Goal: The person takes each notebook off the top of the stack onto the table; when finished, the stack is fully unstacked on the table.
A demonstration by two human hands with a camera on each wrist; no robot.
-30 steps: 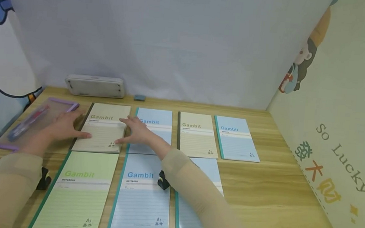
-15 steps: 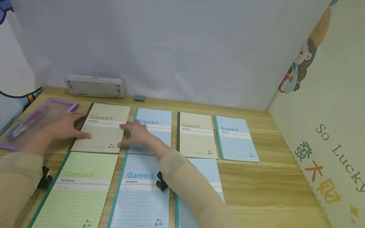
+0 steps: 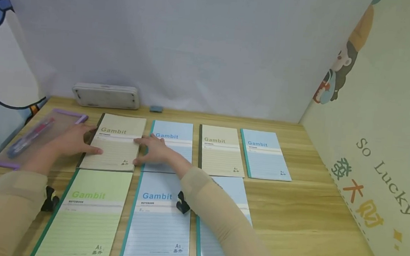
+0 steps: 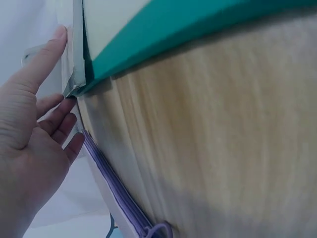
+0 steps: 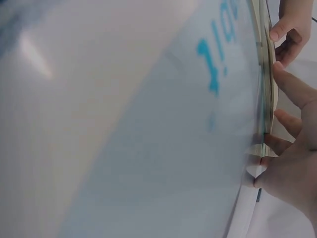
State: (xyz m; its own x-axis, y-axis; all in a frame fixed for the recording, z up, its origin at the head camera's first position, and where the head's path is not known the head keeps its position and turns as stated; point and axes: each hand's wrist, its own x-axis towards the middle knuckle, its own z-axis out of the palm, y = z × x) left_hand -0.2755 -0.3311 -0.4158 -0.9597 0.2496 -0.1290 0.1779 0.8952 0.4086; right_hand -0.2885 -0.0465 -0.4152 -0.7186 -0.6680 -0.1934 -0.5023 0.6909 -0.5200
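Observation:
A cream Gambit notebook with a dark spine lies flat at the left of the back row. My left hand spans its spine side, thumb over the cover and fingers along the spine; in the left wrist view the fingers are spread around the thick spine edge. My right hand touches the notebook's right edge with thumb and index fingertips, its other fingers over a blue notebook. In the right wrist view both hands meet the stacked page edges from opposite sides.
A green notebook and two blue ones, the nearer, form the front row. Farther right are another cream notebook and a blue one. A purple-edged pouch with pens, a white case and an eraser-like block stand around.
My right hand's fingers have come down slightly from over the cream notebook to its right edge. My left hand and the notebooks stay nearly still.

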